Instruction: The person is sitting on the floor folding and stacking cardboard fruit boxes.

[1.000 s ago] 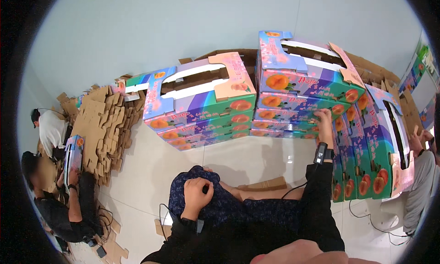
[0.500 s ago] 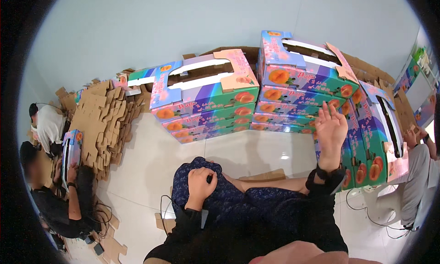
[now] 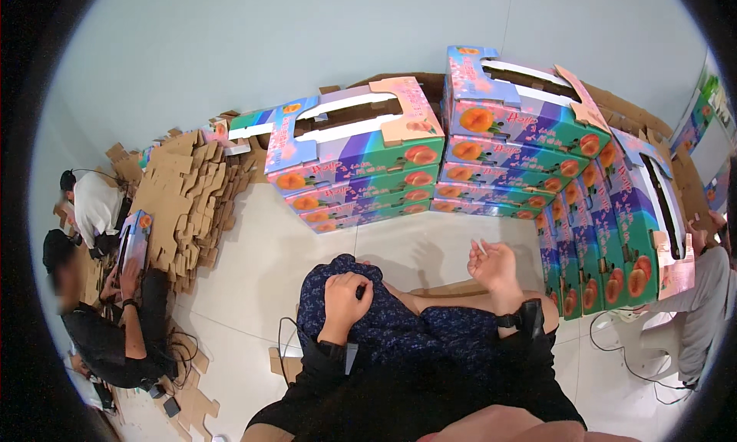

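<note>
My left hand (image 3: 347, 307) rests closed on dark blue patterned fabric (image 3: 399, 338) over my knee, its fingers curled round a small black object (image 3: 360, 292) that is mostly hidden. Palm upward, my right hand (image 3: 494, 272) hovers over my lap with loosely bent fingers apart and no item visible in it. Beyond it stand fruit-printed cardboard boxes with handle openings in several stacks: a left stack (image 3: 357, 169), a taller middle stack (image 3: 522, 135) and a right stack (image 3: 606, 235) turned sideways. Neither hand touches the boxes.
Flattened brown cardboard (image 3: 180, 200) is piled at the left. Beside it a seated person (image 3: 107, 342) in black handles a printed box (image 3: 137, 242), near another in white (image 3: 98, 204). A person in grey (image 3: 706, 304) sits right. Cables (image 3: 645, 377) lie on the floor.
My right hand has dropped from in front of the boxes to over my lap, moving left, and its fingers have bent more. My left hand stays on the knee. The view has shifted slightly.
</note>
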{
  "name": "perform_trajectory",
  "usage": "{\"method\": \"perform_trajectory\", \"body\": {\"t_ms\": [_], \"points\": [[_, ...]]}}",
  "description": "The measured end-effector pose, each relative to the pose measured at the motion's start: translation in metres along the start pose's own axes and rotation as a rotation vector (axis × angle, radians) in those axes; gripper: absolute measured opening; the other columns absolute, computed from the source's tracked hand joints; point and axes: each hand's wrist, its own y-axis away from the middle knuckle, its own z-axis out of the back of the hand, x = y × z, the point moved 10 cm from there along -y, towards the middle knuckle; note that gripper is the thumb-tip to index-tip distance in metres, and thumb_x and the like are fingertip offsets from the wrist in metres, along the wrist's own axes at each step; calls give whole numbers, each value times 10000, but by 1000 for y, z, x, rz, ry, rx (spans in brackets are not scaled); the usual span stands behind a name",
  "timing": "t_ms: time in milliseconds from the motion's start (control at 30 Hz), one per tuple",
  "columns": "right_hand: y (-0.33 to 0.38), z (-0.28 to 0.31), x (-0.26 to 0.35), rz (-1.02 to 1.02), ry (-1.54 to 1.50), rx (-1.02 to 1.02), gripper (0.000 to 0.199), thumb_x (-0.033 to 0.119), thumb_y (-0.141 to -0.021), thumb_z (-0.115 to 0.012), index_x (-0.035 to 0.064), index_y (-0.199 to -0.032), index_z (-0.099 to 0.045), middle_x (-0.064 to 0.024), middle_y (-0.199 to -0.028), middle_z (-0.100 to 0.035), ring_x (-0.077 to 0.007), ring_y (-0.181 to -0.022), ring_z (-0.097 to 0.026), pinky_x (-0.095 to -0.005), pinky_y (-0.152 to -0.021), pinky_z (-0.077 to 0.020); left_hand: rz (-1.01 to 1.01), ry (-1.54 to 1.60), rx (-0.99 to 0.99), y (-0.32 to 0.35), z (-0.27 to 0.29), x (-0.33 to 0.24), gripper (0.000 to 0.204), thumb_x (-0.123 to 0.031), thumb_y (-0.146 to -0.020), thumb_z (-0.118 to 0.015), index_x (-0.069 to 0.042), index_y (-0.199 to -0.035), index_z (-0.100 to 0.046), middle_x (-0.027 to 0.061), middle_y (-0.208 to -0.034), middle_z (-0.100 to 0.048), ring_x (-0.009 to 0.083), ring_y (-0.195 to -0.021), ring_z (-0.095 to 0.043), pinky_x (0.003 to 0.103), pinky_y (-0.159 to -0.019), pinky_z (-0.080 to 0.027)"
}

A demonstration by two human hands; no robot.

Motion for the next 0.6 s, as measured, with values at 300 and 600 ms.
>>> {"method": "perform_trajectory", "body": {"t_ms": [300, 600], "points": [[-4, 3, 15, 174, 95, -33, 234, 196, -821, -521, 102, -1034, -497, -65, -981, -551, -205, -788, -511, -330, -681, -423, 43, -81, 42, -5, -2, -2, 64, -141, -758, -671, -98, -737, -630, 42, -723, -618, 257, -740, -608, 385, -775, -417], [0, 6, 0, 100, 72, -14, 246, 189, -820, -526, 104, -1050, -514, -54, -954, -546, -202, -776, -512, -336, -694, -425, 33, -72, 25, 1, -1, 0, 59, -138, -756, -671, -98, -742, -629, 43, -740, -623, 258, -748, -607, 381, -775, -418]]}}
